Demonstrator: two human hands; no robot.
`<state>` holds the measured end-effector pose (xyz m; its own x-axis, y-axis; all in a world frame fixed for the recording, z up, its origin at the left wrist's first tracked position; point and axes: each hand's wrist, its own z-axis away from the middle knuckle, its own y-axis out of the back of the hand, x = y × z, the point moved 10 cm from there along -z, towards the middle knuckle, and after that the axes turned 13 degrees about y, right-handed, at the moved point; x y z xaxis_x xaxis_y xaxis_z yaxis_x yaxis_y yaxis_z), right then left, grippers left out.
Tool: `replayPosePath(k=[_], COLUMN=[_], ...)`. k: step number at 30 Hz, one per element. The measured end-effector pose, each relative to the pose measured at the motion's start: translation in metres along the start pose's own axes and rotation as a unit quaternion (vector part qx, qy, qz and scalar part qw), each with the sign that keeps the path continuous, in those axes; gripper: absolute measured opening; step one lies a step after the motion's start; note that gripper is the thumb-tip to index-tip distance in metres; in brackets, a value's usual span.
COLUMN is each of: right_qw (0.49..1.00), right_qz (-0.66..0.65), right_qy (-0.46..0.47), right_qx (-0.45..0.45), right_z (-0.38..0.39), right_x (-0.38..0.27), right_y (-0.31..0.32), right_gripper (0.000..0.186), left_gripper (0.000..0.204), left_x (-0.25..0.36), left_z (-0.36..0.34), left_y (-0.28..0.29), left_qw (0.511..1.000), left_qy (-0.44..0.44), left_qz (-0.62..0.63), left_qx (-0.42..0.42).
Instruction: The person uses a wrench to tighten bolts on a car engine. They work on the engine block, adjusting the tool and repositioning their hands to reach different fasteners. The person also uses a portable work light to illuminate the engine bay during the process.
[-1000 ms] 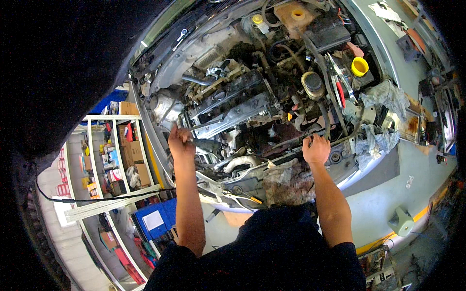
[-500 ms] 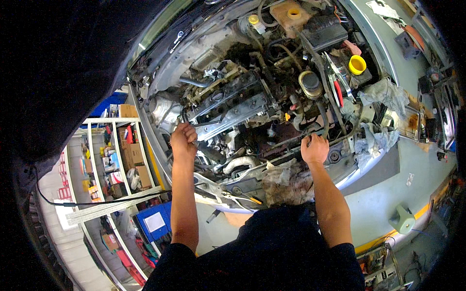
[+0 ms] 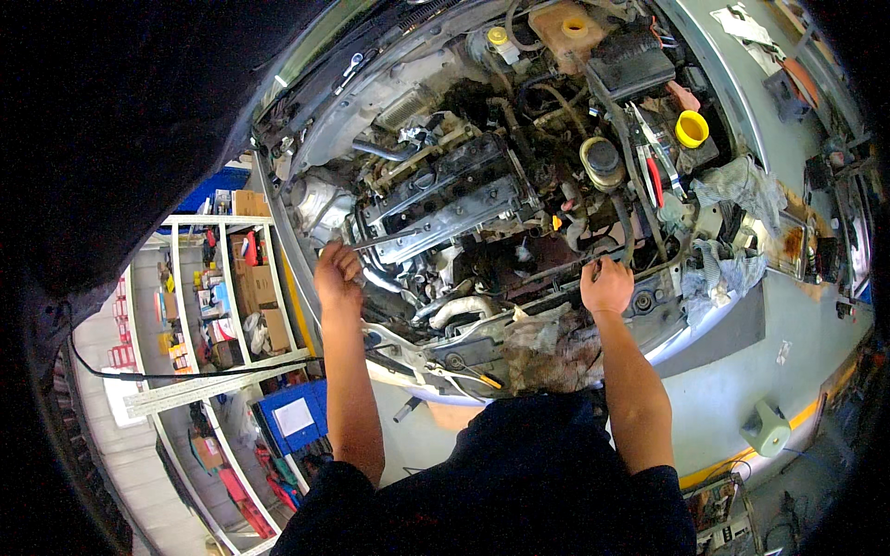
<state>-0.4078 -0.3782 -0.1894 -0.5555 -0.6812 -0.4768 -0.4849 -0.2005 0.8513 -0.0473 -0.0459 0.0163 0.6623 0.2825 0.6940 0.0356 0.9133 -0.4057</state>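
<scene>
Below me is an open car engine bay with a long dark engine valve cover [image 3: 454, 206] across its middle. My left hand [image 3: 338, 273] is closed at the left end of the engine, fingers curled. A thin dark bar [image 3: 375, 240] runs from beside its fingertips along the cover's near side; I cannot tell whether the hand grips it. My right hand [image 3: 607, 285] is closed at the bay's front rail, near a black hose [image 3: 623, 227]. Its fingertips are hidden, and so is whatever they grip.
Red-handled pliers [image 3: 654, 176] lie at the right, near a yellow ring-shaped cap [image 3: 692, 129] and grey rags [image 3: 723, 269]. A stained cloth [image 3: 556, 352] covers the front edge. A ratchet [image 3: 349, 70] lies at the far left. Shelves [image 3: 199, 221] stand left; a green stool [image 3: 768, 428] is at right.
My left hand has drawn a little left, away from the valve cover's end. My right hand stays by the front rail. The whole view has shifted slightly.
</scene>
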Motion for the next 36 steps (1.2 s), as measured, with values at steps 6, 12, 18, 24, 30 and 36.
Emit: replayPosePath(k=[6, 12, 18, 24, 30, 36], right_qw=[0.999, 0.999, 0.999, 0.999, 1.000, 1.000], right_qz=[0.014, 0.027, 0.027, 0.022, 0.021, 0.024], right_qy=[-0.004, 0.013, 0.015, 0.019, 0.007, 0.018], right_qx=[-0.030, 0.012, 0.004, 0.018, -0.018, -0.008], right_z=[-0.001, 0.002, 0.000, 0.000, 0.000, 0.000], right_x=[-0.002, -0.004, -0.003, -0.006, -0.004, -0.006], right_y=[-0.002, 0.001, -0.001, 0.003, 0.000, 0.000], right_gripper=[0.029, 0.028, 0.029, 0.028, 0.028, 0.028], left_gripper=[0.028, 0.027, 0.025, 0.026, 0.023, 0.028], left_x=[0.016, 0.013, 0.014, 0.038, 0.042, 0.035], left_z=[0.005, -0.005, -0.017, -0.039, -0.049, -0.048], left_y=[0.039, 0.053, 0.051, 0.046, 0.008, -0.015], left_qw=[1.000, 0.999, 0.998, 0.996, 0.968, 0.915], left_qy=[0.010, -0.005, 0.058, 0.079, 0.149, 0.175], left_qz=[-0.006, -0.018, 0.034, -0.012, -0.199, -0.360], left_qx=[0.012, 0.026, -0.019, 0.028, 0.042, 0.039])
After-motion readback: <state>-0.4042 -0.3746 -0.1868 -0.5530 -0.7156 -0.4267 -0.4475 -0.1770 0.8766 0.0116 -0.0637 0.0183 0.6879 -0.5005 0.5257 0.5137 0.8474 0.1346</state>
